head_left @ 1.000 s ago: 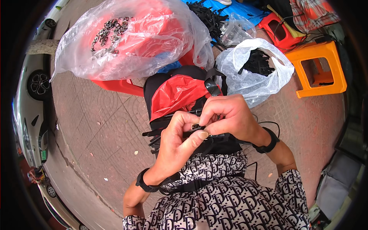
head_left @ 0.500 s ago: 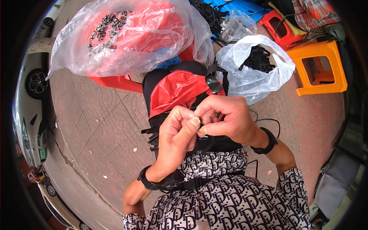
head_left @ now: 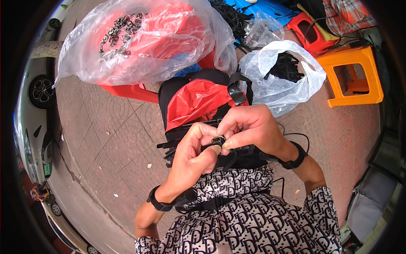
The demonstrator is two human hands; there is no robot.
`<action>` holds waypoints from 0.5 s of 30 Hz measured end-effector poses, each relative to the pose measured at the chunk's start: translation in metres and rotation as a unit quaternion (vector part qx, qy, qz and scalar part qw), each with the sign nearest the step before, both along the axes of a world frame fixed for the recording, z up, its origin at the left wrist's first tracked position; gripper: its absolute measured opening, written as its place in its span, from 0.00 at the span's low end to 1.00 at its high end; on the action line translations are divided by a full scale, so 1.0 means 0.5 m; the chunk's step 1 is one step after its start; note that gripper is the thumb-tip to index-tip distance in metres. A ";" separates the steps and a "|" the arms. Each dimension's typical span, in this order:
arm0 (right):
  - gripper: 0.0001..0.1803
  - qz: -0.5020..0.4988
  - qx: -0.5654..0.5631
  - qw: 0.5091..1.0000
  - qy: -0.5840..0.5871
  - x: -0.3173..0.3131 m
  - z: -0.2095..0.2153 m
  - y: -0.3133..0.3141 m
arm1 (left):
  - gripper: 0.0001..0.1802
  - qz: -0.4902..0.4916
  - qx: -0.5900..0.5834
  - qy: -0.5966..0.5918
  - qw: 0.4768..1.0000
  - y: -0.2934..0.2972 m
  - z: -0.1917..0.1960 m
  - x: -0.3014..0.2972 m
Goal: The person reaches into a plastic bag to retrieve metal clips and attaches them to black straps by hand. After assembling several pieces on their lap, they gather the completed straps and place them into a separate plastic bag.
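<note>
Metal buckle, pinched between the left hand and right hand, seemed light, stiff and slick, best held by its edges.

Metal piece partly hidden; plaid cloth cropped.

The person is wearing a pale shirt, which is carrying a repeating black motif. Its 2 sleeves are showing the same print and ending near the elbows. 2 black bands are circling the wrists, and a black strap is crossing the waist. The left hand and right hand are going bare.
</note>
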State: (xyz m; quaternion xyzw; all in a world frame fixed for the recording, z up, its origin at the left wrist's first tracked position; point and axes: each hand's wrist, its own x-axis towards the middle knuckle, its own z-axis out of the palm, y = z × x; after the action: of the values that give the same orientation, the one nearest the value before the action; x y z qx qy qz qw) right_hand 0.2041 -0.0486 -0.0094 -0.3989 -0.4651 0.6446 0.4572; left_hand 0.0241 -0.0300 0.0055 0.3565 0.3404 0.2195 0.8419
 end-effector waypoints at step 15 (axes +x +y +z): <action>0.04 0.030 0.069 0.994 -0.078 0.003 0.005 0.004 | 0.09 0.005 0.057 0.023 0.998 -0.016 -0.002 -0.002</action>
State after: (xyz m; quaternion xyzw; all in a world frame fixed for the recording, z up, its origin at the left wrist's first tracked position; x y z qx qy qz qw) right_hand 0.2058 -0.0463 -0.0070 -0.4011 -0.5548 0.5911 0.4265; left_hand 0.0233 -0.0381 0.0045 0.4077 0.3483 0.2343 0.8109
